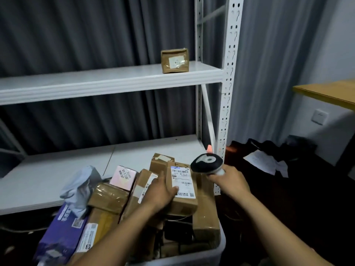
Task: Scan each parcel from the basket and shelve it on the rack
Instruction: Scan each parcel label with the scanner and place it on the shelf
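Observation:
My left hand (161, 192) grips a small brown cardboard parcel (184, 204) with a white shipping label facing up, held over the white basket (217, 255). My right hand (230, 182) holds a black and grey barcode scanner (206, 162) just right of the parcel's label, its head pointing left and down. The basket holds several more parcels: brown boxes, a pink box (124, 177), a purple box (61, 233) and a grey bag (80, 189). One taped brown parcel (174, 60) stands on the upper shelf of the white rack (107, 82).
The rack's lower shelf (48, 175) runs behind the basket; its perforated upright (228, 77) stands just beyond the scanner. Dark bags with a white paper (265, 164) lie on the floor at right. A wooden tabletop (330, 93) juts in from the right. Grey curtains hang behind.

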`<state>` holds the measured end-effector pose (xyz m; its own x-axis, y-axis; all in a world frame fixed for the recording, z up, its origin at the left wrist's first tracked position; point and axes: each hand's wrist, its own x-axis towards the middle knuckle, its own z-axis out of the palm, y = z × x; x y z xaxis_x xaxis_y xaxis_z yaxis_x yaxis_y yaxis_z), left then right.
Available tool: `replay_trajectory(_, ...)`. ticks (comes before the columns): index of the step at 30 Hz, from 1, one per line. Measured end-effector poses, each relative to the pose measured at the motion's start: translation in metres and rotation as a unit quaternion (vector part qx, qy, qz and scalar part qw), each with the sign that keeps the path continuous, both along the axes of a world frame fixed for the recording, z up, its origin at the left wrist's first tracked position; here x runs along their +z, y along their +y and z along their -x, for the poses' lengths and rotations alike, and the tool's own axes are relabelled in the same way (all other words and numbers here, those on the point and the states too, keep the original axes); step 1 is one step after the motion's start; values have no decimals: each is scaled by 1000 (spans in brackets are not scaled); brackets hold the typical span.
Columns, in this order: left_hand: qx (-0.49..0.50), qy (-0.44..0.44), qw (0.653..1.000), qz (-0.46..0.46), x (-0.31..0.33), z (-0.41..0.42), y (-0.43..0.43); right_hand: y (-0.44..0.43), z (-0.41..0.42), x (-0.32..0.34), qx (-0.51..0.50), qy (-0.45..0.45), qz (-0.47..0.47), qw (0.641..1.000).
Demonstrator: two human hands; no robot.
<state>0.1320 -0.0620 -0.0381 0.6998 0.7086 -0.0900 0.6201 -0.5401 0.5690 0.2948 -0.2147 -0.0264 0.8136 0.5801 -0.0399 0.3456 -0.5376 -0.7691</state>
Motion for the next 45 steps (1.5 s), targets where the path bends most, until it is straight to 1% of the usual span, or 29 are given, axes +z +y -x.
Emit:
replay_trajectory(3,62,14,996,70,-16,-3,2,3,-6,-13,10,25,-4,1000)
replay_trajectory(5,106,14,984,143,-23,-4,5,9,-10,-16,14,53,-33,998)
replay_trajectory(8,149,-35,938,311,-35,-3,11,18,-12,-21,9,141,-121,983)
replay_trajectory(9,148,-46,926,343,-40,-2,13,19,-11,-22,11,160,-138,977)
replay_trajectory(13,146,-81,895,413,-51,2,18,24,-8,-16,21,185,-157,970)
replay_trajectory(15,158,-119,878,436,-52,3,17,24,-5,-11,25,190,-163,968)
replay_trajectory(16,170,-152,869,439,-53,3,18,23,-3,-8,29,192,-163,967)
replay_trajectory(17,179,-185,869,422,-55,3,20,22,-1,-6,32,197,-164,966)
replay_trajectory(18,187,-211,878,387,-56,4,21,21,0,-4,34,204,-169,964)
replay_trajectory(20,194,-234,910,283,-50,7,20,18,1,0,36,225,-183,956)
replay_trajectory(22,184,-261,925,207,-44,9,20,13,0,5,37,254,-201,945)
replay_trajectory(26,169,-264,939,142,-37,17,27,6,-1,15,49,301,-240,922)
replay_trajectory(35,182,-275,938,107,-43,27,31,3,-2,30,63,293,-230,926)
replay_trajectory(45,166,-280,936,134,-55,25,35,9,-7,30,52,257,-226,938)
